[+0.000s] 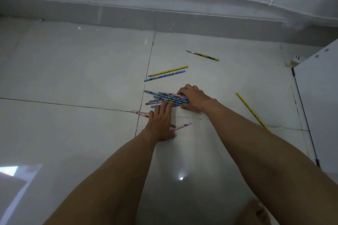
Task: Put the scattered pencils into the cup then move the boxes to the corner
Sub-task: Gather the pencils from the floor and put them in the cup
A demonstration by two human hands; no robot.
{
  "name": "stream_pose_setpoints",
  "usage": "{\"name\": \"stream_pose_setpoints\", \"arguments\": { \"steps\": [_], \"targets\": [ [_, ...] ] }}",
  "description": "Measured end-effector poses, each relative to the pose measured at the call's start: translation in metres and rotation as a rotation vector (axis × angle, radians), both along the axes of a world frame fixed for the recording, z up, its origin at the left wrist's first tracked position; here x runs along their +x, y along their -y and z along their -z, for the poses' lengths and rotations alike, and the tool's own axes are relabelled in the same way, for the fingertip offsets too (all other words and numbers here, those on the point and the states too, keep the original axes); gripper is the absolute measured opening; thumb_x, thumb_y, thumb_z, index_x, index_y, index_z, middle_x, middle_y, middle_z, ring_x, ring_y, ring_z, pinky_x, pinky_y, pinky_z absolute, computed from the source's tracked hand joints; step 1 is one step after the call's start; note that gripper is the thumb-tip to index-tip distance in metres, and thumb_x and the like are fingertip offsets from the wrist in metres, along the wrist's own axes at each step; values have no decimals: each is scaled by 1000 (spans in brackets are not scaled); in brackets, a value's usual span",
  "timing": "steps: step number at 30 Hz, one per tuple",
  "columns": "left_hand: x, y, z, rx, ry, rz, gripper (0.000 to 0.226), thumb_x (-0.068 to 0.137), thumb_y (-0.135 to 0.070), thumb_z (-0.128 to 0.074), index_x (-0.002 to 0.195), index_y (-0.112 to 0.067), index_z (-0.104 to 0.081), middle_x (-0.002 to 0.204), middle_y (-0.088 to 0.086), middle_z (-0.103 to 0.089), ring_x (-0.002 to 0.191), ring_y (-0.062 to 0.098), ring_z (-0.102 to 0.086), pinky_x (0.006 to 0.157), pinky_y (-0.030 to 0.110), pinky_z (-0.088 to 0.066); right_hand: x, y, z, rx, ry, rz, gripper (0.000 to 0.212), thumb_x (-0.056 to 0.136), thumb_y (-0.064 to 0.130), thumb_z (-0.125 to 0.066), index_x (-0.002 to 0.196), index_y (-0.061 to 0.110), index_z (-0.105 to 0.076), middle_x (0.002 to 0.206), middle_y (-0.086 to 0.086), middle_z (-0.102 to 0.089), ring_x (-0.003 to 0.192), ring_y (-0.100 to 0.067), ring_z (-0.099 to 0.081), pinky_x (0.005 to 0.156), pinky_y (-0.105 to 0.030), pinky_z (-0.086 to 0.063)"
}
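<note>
Currently the step in hand is gathering: no cup and no boxes are in view, so pencils are being collected on the tiled floor (pixel 73 71) first. The right hand (pixel 192 97) is curled over one end of a bundle of pencils (pixel 165 98) at floor centre, grasping it loosely against the tile. The left hand (pixel 161 120) lies flat and released, fingertips touching the bundle's near edge, palm over a pink pencil (pixel 181 126); a second pink pencil (pixel 138 112) shows at its 9 o'clock.

Strays outstanding: a yellow pencil (pixel 169 71) and a blue pencil (pixel 164 75) lying just beside each other at 12 o'clock from the bundle, a green patterned pencil (pixel 202 55) at 1 o'clock, and a long yellow pencil (pixel 252 110) at 3 o'clock, near a white cabinet (pixel 318 97).

Recommendation: square the bundle's ends with the left hand before closing the right fully, or pencils may slip from the loose fan. Sweep in the pink pair next, being nearest
</note>
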State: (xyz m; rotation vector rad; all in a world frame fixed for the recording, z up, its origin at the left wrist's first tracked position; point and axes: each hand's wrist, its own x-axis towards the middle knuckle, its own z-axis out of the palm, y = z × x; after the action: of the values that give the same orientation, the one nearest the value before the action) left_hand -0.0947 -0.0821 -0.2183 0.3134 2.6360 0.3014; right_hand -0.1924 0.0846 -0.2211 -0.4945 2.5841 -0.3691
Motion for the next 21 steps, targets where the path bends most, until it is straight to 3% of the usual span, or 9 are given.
{"name": "stream_pose_setpoints", "arguments": {
  "steps": [5, 9, 14, 21],
  "targets": [
    [-2, 11, 1, 27, 10, -130, 113, 70, -47, -75, 150, -14, -2, 159, 10, 3, 143, 33, -9, 114, 52, -20, 7, 5, 0, 39, -23, -19, 36, 84, 28, -63, 117, 21, -50, 117, -4, -50, 106, -26, -47, 84, -39, -39],
    [-1, 15, 2, 94, -11, -190, 105, 71, -37, -76, 149, -14, -8, 157, 13, 0, 138, 35, -20, 111, 49, -28, 13, 10, 1, 62, 1, -25, 42, 86, 30, -60, 123, 16, -45, 119, -9, -50, 106, -28, -50, 84, -41, -44],
    [-5, 17, 3, 133, -57, -250, 87, 74, -19, -70, 145, -9, -21, 148, 14, -25, 130, 34, -33, 105, 44, -33, 18, 18, 1, 96, -22, -17, 40, 89, 27, -56, 121, 7, -45, 119, -15, -46, 107, -31, -48, 74, -36, -41],
    [-6, 22, 8, 29, -127, -217, 51, 82, -28, -62, 126, -10, -44, 125, 11, -44, 114, 29, -43, 96, 41, -40, 26, 22, 0, 95, -76, 18, 35, 90, 15, -52, 120, 2, -42, 120, -18, -46, 108, -33, -46, 74, -36, -38]
  ]
}}
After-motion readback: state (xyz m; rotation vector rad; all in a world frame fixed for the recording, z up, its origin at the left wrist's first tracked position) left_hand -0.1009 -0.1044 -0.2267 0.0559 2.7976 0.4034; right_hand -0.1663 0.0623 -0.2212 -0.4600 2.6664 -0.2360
